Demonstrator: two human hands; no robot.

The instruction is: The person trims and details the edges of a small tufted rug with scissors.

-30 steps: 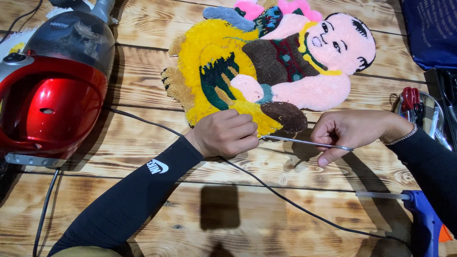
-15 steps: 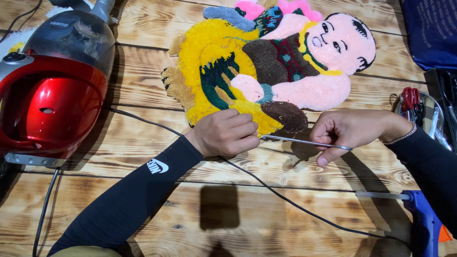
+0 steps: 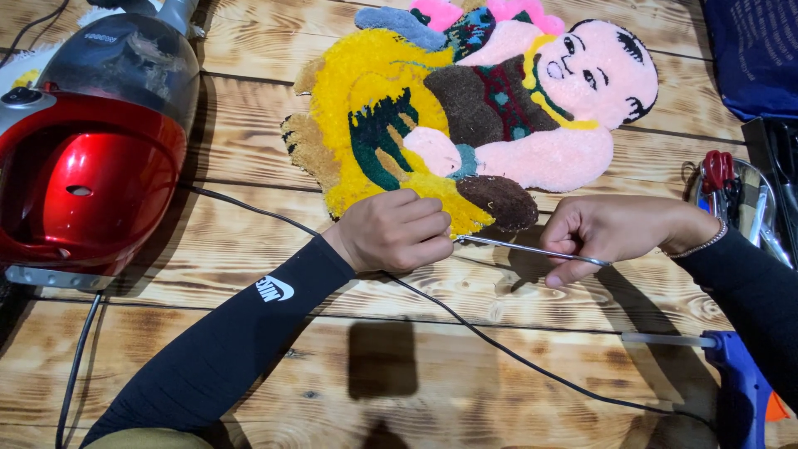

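A thin metal rod lay almost level across the wooden worktop, its long axis running from about nine o'clock to three o'clock, the right end dipping slightly. It looked slim, straight and silvery. Its left end vanished into the left hand, whose grip was curled tight into a fist against the lower edge of the tufted rug; whether those fingers actually clamped the rod I could not tell. The right hand had its grip pinched together on the rod's right end, forefinger laid along it.

The rug, shaped as a pink child figure on a yellow animal, lay at twelve o'clock from the hands, the head pointing toward two o'clock.

At three o'clock a shiny metal tray held red-handled scissors and other tools too crowded to make out.

A red vacuum cleaner sat at nine o'clock, its black cord trailing under the hands. A blue glue gun lay at five o'clock, nozzle pointing to nine.
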